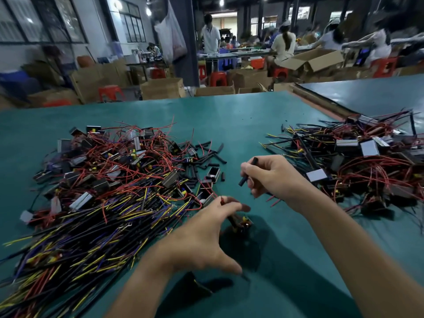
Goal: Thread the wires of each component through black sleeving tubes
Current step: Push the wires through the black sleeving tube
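Hands (202,235) (273,177) around red wire (222,200), black tube (248,171)

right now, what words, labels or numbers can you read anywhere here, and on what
No text can be read in this view.
Pale labels on components in the right pile: blurred, unreadable.
Pale labels on components in the left pile: too small.
Cardboard boxes behind the table: no legible print.
Black sleeving tube in the right hand: no marking visible.

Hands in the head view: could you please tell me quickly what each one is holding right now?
Left hand: pinching a component's red wire.
Right hand: gripping a black sleeving tube.
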Action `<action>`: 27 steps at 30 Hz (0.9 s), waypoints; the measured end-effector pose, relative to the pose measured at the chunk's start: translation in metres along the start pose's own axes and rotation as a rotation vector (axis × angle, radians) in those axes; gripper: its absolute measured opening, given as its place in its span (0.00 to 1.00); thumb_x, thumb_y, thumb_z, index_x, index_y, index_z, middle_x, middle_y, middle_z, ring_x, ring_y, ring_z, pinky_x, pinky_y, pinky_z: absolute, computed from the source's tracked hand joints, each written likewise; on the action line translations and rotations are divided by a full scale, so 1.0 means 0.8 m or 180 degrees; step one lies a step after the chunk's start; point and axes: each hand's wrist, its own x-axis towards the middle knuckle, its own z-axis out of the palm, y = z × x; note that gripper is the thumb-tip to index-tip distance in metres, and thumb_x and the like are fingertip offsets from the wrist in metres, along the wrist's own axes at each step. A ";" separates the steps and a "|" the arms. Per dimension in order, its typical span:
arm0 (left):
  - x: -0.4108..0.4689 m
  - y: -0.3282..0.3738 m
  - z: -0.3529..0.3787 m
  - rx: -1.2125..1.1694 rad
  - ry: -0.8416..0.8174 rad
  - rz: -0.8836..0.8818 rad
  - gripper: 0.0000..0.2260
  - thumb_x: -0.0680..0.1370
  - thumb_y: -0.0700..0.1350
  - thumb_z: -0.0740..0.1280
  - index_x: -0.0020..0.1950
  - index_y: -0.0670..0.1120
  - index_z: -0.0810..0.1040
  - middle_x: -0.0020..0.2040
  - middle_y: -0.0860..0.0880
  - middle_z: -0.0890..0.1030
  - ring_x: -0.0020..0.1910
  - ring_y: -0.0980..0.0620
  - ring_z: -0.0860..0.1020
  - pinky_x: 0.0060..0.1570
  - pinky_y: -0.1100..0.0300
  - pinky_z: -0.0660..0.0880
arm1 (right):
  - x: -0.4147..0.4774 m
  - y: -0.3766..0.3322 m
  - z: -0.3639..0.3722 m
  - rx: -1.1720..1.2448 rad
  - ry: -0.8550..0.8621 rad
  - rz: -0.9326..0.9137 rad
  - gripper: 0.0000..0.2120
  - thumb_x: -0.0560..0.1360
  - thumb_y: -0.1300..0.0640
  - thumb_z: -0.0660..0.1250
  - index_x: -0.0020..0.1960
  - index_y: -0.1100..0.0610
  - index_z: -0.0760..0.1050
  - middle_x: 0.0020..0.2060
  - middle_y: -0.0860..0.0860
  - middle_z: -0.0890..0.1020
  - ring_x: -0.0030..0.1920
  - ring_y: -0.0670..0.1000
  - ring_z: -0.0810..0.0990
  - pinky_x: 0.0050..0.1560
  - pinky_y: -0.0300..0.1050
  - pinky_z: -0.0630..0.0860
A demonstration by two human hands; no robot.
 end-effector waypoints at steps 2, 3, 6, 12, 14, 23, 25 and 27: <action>0.007 0.001 0.007 0.0170 0.0509 0.0091 0.26 0.66 0.46 0.79 0.62 0.51 0.78 0.57 0.57 0.76 0.55 0.62 0.75 0.52 0.71 0.70 | 0.002 0.003 0.001 -0.0060 -0.0012 0.0018 0.13 0.80 0.58 0.64 0.38 0.61 0.76 0.26 0.51 0.75 0.24 0.49 0.73 0.29 0.40 0.75; 0.009 0.002 0.008 0.0167 0.0722 0.0101 0.18 0.69 0.45 0.78 0.58 0.49 0.81 0.52 0.54 0.80 0.50 0.60 0.77 0.48 0.68 0.71 | 0.002 0.004 0.001 -0.0096 -0.0018 0.0016 0.13 0.80 0.58 0.64 0.38 0.60 0.76 0.25 0.51 0.75 0.24 0.49 0.73 0.29 0.39 0.75; 0.009 -0.001 0.008 0.0081 0.0731 0.0035 0.13 0.70 0.45 0.77 0.54 0.49 0.83 0.47 0.52 0.82 0.46 0.58 0.79 0.46 0.65 0.73 | 0.004 0.008 0.003 -0.0144 -0.0020 -0.0020 0.13 0.80 0.58 0.65 0.37 0.59 0.76 0.25 0.50 0.76 0.24 0.48 0.73 0.28 0.38 0.74; 0.007 -0.003 0.021 0.0319 0.0153 0.0112 0.30 0.65 0.54 0.76 0.65 0.63 0.73 0.56 0.60 0.73 0.58 0.64 0.69 0.57 0.78 0.63 | 0.006 0.014 0.003 -0.0244 -0.0049 -0.0018 0.13 0.79 0.57 0.65 0.37 0.60 0.76 0.24 0.49 0.76 0.24 0.48 0.73 0.28 0.39 0.74; 0.011 -0.005 0.029 0.0486 0.0225 0.0129 0.24 0.66 0.55 0.77 0.60 0.62 0.78 0.54 0.58 0.72 0.57 0.62 0.69 0.55 0.80 0.61 | 0.006 0.013 0.004 -0.0267 -0.0077 -0.0011 0.13 0.79 0.57 0.65 0.37 0.59 0.76 0.24 0.49 0.75 0.24 0.47 0.73 0.28 0.39 0.74; 0.027 -0.023 0.036 -0.0022 0.1300 -0.0172 0.05 0.74 0.46 0.73 0.39 0.46 0.83 0.34 0.51 0.78 0.35 0.52 0.75 0.38 0.55 0.72 | 0.004 0.009 -0.004 -0.0336 -0.0067 -0.0022 0.14 0.79 0.56 0.65 0.36 0.59 0.75 0.24 0.48 0.74 0.26 0.49 0.73 0.31 0.42 0.75; 0.028 -0.026 0.032 -0.0380 0.1401 -0.0392 0.08 0.75 0.45 0.72 0.38 0.44 0.83 0.31 0.53 0.78 0.31 0.56 0.74 0.34 0.58 0.71 | 0.002 0.004 -0.007 -0.0390 -0.0237 -0.0004 0.15 0.80 0.55 0.65 0.35 0.58 0.75 0.25 0.49 0.76 0.27 0.49 0.75 0.31 0.41 0.76; 0.029 -0.031 0.028 -0.0610 0.1534 -0.0565 0.08 0.76 0.44 0.72 0.38 0.43 0.83 0.27 0.54 0.78 0.27 0.59 0.72 0.28 0.64 0.68 | -0.003 -0.001 -0.005 -0.0457 -0.0491 -0.0002 0.16 0.81 0.56 0.63 0.35 0.58 0.75 0.27 0.49 0.78 0.29 0.48 0.76 0.33 0.40 0.77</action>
